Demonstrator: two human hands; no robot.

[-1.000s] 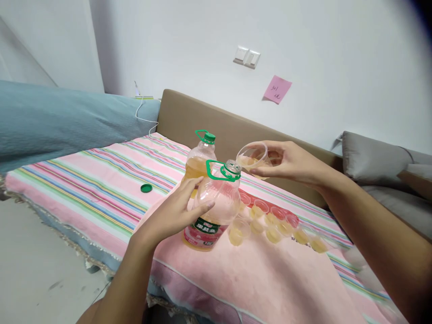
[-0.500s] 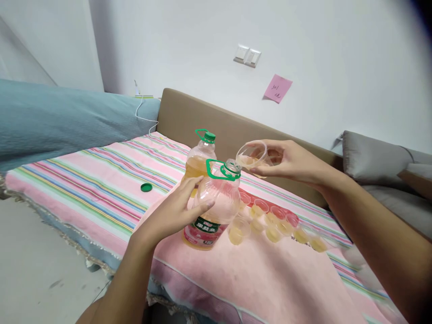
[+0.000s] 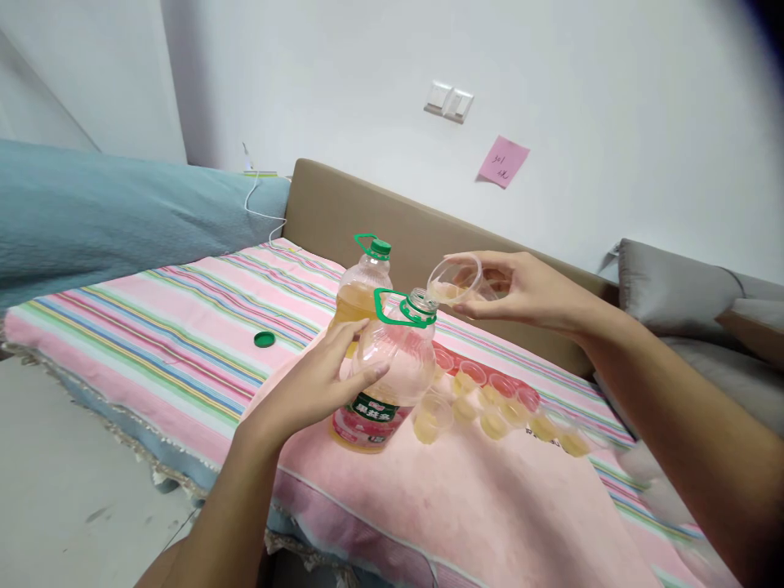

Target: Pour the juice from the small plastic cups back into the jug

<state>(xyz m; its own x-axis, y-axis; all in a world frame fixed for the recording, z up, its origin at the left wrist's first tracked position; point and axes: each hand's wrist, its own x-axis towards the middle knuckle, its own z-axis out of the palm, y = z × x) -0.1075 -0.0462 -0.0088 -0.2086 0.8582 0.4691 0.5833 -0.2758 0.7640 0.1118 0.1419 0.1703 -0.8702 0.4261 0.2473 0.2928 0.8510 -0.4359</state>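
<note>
Left hand (image 3: pixel 315 382) partly hides open bottle (image 3: pixel 398 371).

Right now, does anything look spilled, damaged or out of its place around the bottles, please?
No spill or damage shows. A green cap lies loose on the striped sheet, away from the uncapped front bottle, so it looks slightly misplaced. The right hand holds a cup tilted at that bottle's mouth.

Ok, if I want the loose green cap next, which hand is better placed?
The left hand, probably: it lies nearer the green cap, though it would have to let go of the open bottle. The right hand is farther off, holding a tilted cup at the bottle's mouth.
</note>
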